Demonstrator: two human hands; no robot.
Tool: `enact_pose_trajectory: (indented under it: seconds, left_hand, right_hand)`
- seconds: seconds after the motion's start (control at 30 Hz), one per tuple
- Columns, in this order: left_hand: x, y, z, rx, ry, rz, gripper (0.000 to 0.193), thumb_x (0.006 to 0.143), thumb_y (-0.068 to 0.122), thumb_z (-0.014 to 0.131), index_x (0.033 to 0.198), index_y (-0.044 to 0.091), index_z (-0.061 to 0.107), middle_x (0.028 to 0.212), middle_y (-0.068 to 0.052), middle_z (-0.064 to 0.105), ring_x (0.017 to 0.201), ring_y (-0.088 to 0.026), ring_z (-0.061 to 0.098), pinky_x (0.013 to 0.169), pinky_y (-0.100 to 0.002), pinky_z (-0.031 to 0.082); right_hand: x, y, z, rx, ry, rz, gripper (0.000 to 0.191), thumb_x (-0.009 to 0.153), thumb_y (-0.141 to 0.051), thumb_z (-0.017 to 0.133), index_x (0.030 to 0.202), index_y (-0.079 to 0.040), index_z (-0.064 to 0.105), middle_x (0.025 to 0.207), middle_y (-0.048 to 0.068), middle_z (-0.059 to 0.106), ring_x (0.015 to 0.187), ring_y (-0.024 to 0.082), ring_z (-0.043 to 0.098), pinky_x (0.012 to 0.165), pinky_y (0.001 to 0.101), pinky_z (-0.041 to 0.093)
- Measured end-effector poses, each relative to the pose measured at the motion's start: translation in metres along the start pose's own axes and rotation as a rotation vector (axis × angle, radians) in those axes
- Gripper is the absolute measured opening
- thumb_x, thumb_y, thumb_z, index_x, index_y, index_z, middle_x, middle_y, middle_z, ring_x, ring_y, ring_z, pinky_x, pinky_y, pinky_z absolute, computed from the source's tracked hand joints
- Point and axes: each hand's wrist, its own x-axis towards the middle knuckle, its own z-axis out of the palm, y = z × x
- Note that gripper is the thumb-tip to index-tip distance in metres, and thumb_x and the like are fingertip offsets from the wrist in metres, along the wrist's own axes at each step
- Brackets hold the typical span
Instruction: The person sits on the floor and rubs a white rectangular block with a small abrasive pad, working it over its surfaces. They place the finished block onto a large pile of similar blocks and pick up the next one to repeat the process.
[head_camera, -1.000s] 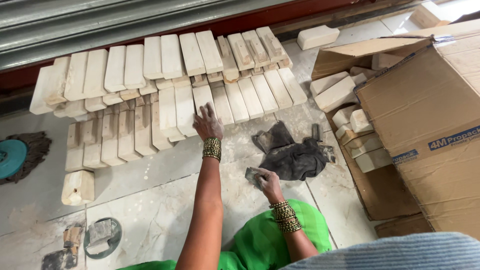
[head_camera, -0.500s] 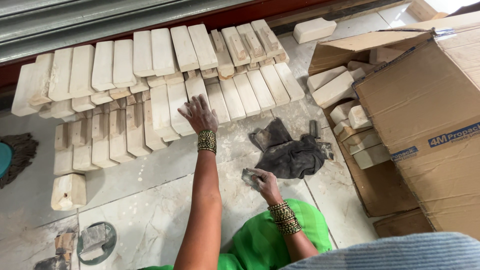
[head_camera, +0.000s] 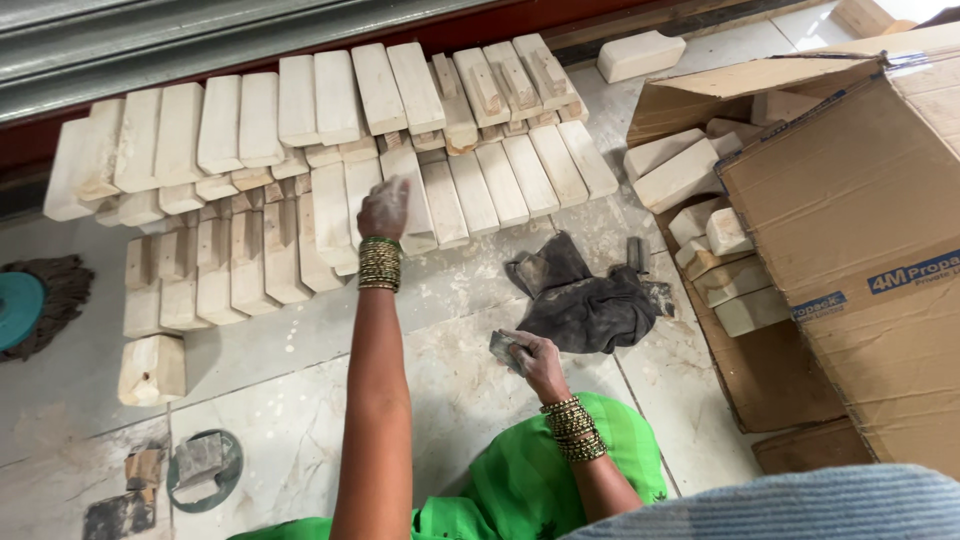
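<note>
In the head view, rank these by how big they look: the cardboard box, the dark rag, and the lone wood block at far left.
1. cardboard box
2. dark rag
3. lone wood block
The box lies nearer the camera, which may exaggerate its size.

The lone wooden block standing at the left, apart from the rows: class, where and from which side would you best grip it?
Grip the lone block across its two long side faces near the top, coming from above. It stands apart from the rows, so both sides look free, and its flat faces suit a thumb-and-fingers pinch. The left hand is nearer than the right hand.
</note>
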Motion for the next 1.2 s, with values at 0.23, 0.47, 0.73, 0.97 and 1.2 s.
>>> enact_pose_trajectory:
  seconds: [0.23,0.47,0.73,0.97,1.2]
  left_hand:
    - [-0.047,-0.013,-0.005,0.280,-0.011,0.172,0.099,0.079,0.079,0.062,0.159,0.038,0.020,0.169,0.001,0.017,0.154,-0.033,0.017,0.110,-0.084,0.011]
    - [-0.046,-0.011,0.003,0.428,0.050,0.199,0.120,0.072,0.047,0.087,0.164,0.048,0.009,0.175,0.005,0.011,0.159,-0.029,0.014,0.111,-0.083,0.007]
    - [-0.092,-0.017,0.025,0.408,0.267,0.209,0.119,0.081,0.039,0.084,0.170,0.030,0.006,0.176,-0.001,0.005,0.161,-0.030,0.012,0.122,-0.071,0.010]
    - [-0.264,-0.064,0.053,0.301,0.001,0.190,0.122,0.068,0.043,0.088,0.162,0.028,0.010,0.172,-0.001,0.011,0.159,-0.032,0.014,0.123,-0.068,0.014]
    - [-0.307,-0.090,0.038,0.231,0.052,0.115,0.104,0.069,0.040,0.086,0.156,0.024,0.032,0.160,-0.002,0.038,0.150,-0.031,0.032,0.122,-0.067,0.021]
  right_hand:
    - [0.005,0.001,0.001,-0.026,0.016,0.033,0.034,0.096,0.002,0.056,0.126,-0.001,0.072,0.097,0.008,0.078,0.081,0.012,0.076,0.063,0.0255,0.060]
    - [0.008,0.008,-0.003,-0.038,0.013,0.013,0.035,0.095,0.001,0.056,0.126,-0.001,0.071,0.097,0.008,0.078,0.081,0.014,0.077,0.063,0.0253,0.060]
    - [0.019,0.012,-0.010,-0.087,0.053,-0.010,0.030,0.094,-0.001,0.059,0.121,0.001,0.072,0.093,0.010,0.078,0.076,0.013,0.077,0.059,0.0271,0.061]
    - [0.022,0.010,-0.006,-0.357,0.171,-0.295,0.025,0.088,-0.002,0.071,0.112,-0.001,0.077,0.091,0.018,0.079,0.074,0.017,0.073,0.066,0.0323,0.058]
    - [0.023,-0.008,-0.006,-0.434,0.257,-0.241,0.032,0.080,-0.005,0.078,0.112,-0.005,0.076,0.100,0.016,0.077,0.086,0.020,0.076,0.078,0.0328,0.059]
